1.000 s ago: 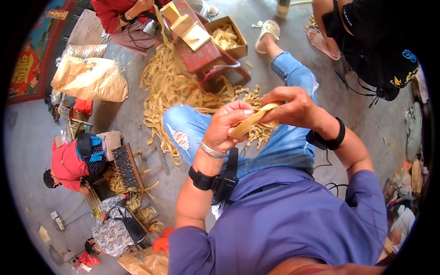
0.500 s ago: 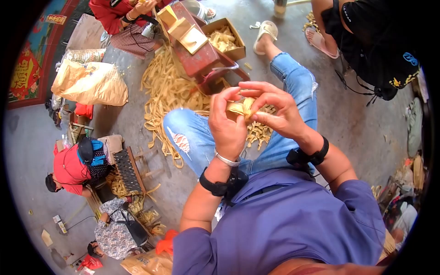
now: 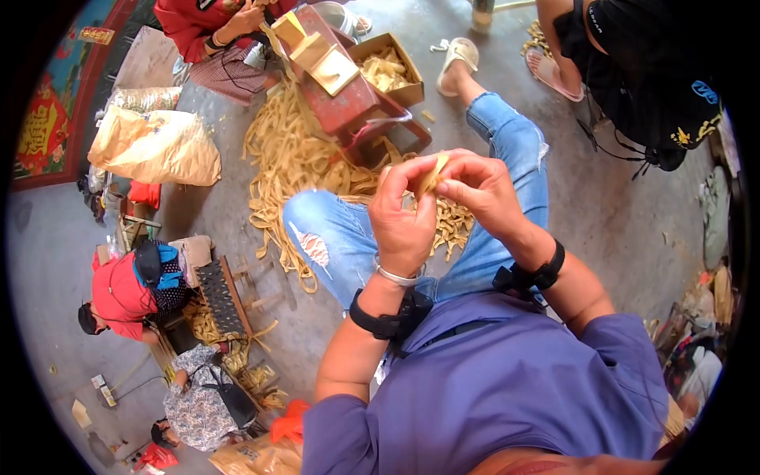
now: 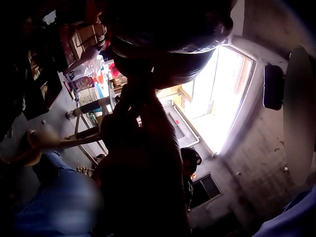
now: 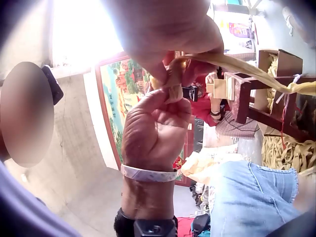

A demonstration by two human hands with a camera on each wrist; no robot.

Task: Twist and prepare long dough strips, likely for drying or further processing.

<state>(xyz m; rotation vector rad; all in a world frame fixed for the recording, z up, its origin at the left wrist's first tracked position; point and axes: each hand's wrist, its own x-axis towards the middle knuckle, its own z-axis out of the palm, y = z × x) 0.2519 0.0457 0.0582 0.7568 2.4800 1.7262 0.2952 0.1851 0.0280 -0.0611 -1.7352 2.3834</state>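
A soft, flat yellow strip (image 3: pixel 433 177) is folded between the fingertips of both hands, above the lap. My left hand (image 3: pixel 404 229) pinches it from the left with thumb and fingers. From the other side my right hand (image 3: pixel 489 194) grips it, thumb against the strip. In the right wrist view the folded part of the strip (image 5: pixel 174 84) sits between the thumbs and fingers, and a long tail runs off to the right. The left wrist view shows the hands only as a dark silhouette. Below the hands, short knotted yellow pieces (image 3: pixel 450 229) lie on the floor.
Long yellow strips (image 3: pixel 289 150) are heaped beyond the left knee. A red bench (image 3: pixel 340 111) carries wooden blocks (image 3: pixel 326 65), beside a cardboard box (image 3: pixel 416 91) of yellow pieces. Other people sit around, one in red (image 3: pixel 119 281) at the left. A large sack (image 3: pixel 154 146) stands upper left.
The strip, stretched as a wide band between the hands earlier, was then gathered into a loop and now shows as a small fold. Both hands have drawn together and turned fingertips inward.
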